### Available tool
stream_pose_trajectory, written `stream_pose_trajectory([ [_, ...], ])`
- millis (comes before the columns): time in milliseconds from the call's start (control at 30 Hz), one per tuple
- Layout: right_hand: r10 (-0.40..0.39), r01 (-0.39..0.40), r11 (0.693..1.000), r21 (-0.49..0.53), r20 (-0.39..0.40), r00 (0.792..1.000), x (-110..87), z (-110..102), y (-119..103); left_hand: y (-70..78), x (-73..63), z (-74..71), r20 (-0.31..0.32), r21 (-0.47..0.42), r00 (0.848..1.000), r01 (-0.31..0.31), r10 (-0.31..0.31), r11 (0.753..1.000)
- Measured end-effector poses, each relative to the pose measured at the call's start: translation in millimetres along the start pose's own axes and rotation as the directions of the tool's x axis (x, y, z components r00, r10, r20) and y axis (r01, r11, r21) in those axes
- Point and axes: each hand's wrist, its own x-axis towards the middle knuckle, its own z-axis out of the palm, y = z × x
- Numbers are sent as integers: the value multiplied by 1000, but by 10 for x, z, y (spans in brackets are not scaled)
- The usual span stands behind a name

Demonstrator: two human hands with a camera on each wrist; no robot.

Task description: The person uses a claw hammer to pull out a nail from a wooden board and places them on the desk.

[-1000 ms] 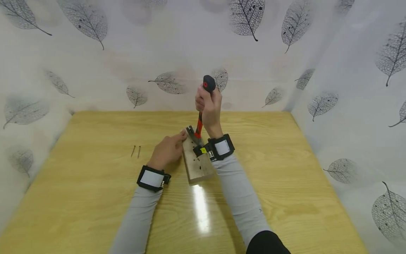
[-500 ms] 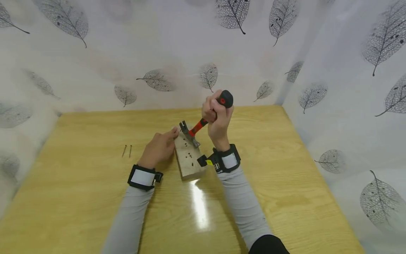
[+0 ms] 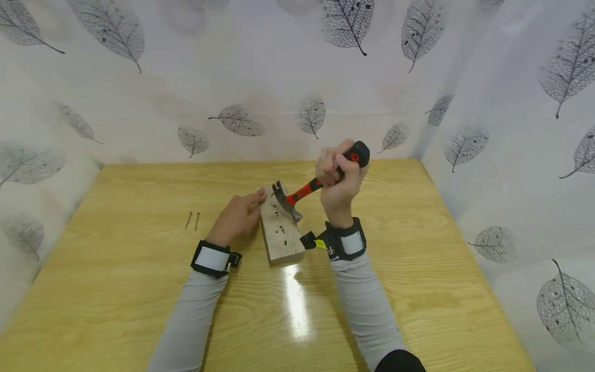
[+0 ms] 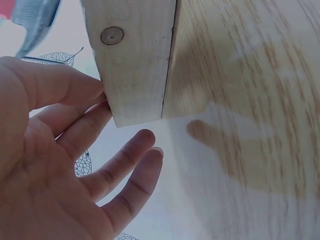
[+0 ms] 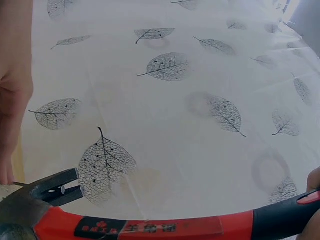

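Note:
With its fingers wrapped round the handle, my right hand point(image 3: 341, 181) grips a claw hammer point(image 3: 304, 191) with a red and black handle. The hammer's head lies over the far part of a pale wooden block point(image 3: 284, 245), its claw towards the far left corner. Near the claw a thin dark nail point(image 3: 272, 195) seems to stand at the block's far end. My left hand point(image 3: 239, 217) holds that end at its left edge by thumb and fingertips. In the left wrist view, the ring and little fingers point(image 4: 135, 180) reach out free of the block. Dark spots mark the block's top.
Two loose nails point(image 3: 192, 221) lie on the wood-grain table point(image 3: 116, 289), left of my left hand. A white leaf-patterned covering point(image 3: 260, 67) rises behind the table and at its sides.
My right hand has swung the hammer handle from nearly upright down to the right, while the hammer's head stays on the block. My left hand keeps its place at the block's far end.

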Motion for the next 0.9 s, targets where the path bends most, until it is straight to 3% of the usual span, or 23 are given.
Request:
stream_pose_trajectory([
  [300, -24, 28, 999, 44, -99, 995, 99, 96, -585, 26, -16, -3, 17, -34, 999, 42, -41, 999],
  [433, -5, 15, 995, 100, -104, 995, 82, 82, -766, 30, -18, -19, 14, -8, 999, 45, -45, 999],
  [533, -14, 22, 995, 101, -88, 996, 77, 54, -856, 80, 7, 3, -23, -3, 1000, 15, -15, 1000],
  [600, -24, 31, 995, 93, -77, 997, 79, 49, -890, 165, 27, 34, -74, -38, 995, -63, 60, 997],
  [667, -25, 32, 995, 98, -78, 997, 75, 54, -897, 279, 42, 75, -127, -84, 978, -179, 168, 980],
  [767, -20, 29, 994, 107, -79, 997, 72, 78, -894, 484, 43, 129, -193, -132, 920, -368, 340, 920],
  [833, -15, 24, 994, 109, -82, 997, 72, 92, -890, 594, 26, 152, -227, -140, 890, -431, 395, 891],
  [900, -15, 23, 995, 102, -80, 997, 73, 100, -891, 663, 9, 168, -256, -136, 878, -447, 404, 884],
])
